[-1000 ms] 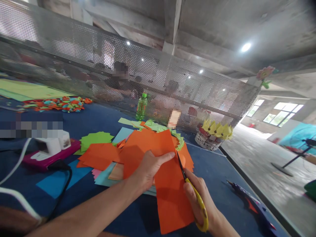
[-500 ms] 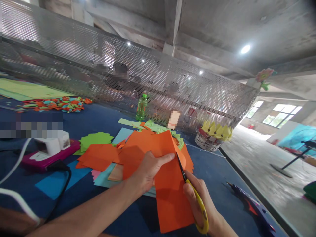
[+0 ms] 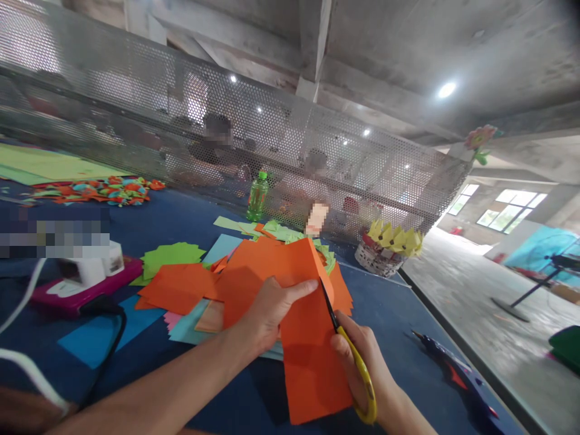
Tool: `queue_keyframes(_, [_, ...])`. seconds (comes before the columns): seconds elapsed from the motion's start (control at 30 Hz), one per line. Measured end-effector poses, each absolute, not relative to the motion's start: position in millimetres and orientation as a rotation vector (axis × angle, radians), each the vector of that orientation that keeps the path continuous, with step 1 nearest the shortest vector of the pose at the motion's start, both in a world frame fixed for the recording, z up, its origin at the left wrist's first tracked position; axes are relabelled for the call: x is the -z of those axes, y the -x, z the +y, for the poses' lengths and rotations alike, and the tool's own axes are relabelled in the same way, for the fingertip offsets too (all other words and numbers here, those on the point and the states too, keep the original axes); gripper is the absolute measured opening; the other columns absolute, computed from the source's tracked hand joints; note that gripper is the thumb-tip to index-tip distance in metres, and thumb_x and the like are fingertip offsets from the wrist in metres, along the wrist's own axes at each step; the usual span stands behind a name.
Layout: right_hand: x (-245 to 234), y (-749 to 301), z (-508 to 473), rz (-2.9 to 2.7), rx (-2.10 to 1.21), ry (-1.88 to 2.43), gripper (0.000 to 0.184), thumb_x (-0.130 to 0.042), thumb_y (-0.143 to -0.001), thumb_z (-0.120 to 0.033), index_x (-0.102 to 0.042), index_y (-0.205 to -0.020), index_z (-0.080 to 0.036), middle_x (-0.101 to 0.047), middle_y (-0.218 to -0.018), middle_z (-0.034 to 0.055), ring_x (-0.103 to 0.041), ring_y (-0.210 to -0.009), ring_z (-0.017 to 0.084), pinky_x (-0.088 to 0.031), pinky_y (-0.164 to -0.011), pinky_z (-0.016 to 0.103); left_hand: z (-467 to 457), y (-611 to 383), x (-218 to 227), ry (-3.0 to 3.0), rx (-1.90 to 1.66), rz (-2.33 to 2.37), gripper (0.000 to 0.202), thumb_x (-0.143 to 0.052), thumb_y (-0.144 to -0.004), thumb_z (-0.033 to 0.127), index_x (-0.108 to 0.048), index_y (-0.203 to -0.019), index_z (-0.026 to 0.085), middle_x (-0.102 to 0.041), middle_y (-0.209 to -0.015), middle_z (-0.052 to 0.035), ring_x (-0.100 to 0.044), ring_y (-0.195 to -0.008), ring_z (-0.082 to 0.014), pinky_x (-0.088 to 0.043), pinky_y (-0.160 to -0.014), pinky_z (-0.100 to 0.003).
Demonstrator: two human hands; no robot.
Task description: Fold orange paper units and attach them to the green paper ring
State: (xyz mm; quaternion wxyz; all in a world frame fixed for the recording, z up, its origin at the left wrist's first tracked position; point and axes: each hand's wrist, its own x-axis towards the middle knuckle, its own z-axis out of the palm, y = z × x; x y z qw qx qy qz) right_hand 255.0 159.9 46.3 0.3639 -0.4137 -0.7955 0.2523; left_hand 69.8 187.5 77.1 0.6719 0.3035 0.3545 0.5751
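Observation:
A large sheet of orange paper is raised over the table, gripped by my left hand with the thumb pressed on top. My right hand is closed around the yellow handles of a pair of scissors. Their dark blades lie along the paper's right part, close to my left thumb, and part of the paper hangs down in a broad strip toward me. Beneath and left of the sheet lie orange cut pieces, light blue paper and green cut pieces.
A green bottle and a basket with yellow paper shapes stand by the perforated metal screen. A glue gun lies at the right. On the left are a magenta power strip with cables and a colourful paper pile.
The view has shifted slightly, so everything sits a little further left. Both hands keep their hold on the paper and scissors, with the blades still at the paper.

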Motion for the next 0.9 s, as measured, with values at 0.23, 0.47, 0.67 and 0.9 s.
queue_keyframes(0.23, [-52,-255,157,-2.102,-0.649,1.027,0.055,-0.04,-0.093,-0.071,-0.051,-0.084,-0.018,-0.041,-0.063,-0.0053,-0.032,-0.053,0.01,-0.024,-0.048,0.026,187,-70,-76,-0.698,-1.298,0.773,0.035,-0.091,-0.06,0.031,-0.077,-0.086,0.014,-0.079,-0.091,-0.0127,-0.075,-0.078,-0.0295,-0.061,-0.07,-0.037])
queue_keyframes(0.47, [-59,-253,154,-2.143,-0.521,1.01,0.061,-0.032,-0.092,-0.076,-0.051,-0.085,-0.019,-0.042,-0.063,-0.004,-0.033,-0.055,0.013,-0.029,-0.05,0.027,186,-72,-73,-0.705,-1.278,0.789,0.031,-0.092,-0.058,0.029,-0.076,-0.08,0.013,-0.079,-0.085,-0.0122,-0.074,-0.076,-0.0285,-0.06,-0.068,-0.036])
queue_keyframes(0.67, [-58,-256,154,-2.124,-0.442,1.038,0.059,-0.03,-0.093,-0.074,-0.052,-0.085,-0.02,-0.043,-0.063,-0.0025,-0.035,-0.057,0.014,-0.032,-0.05,0.027,184,-75,-72,-0.734,-1.239,0.753,0.039,-0.092,-0.058,0.03,-0.078,-0.089,0.012,-0.079,-0.093,-0.014,-0.074,-0.086,-0.0321,-0.059,-0.079,-0.041])
queue_keyframes(0.9, [-57,-255,156,-2.105,-0.505,1.001,0.055,-0.033,-0.094,-0.072,-0.046,-0.082,-0.021,-0.038,-0.062,-0.0051,-0.03,-0.055,0.013,-0.028,-0.05,0.028,180,-78,-74,-0.726,-1.202,0.738,0.035,-0.09,-0.058,0.03,-0.077,-0.085,0.013,-0.079,-0.091,-0.0121,-0.073,-0.084,-0.0309,-0.058,-0.078,-0.04])
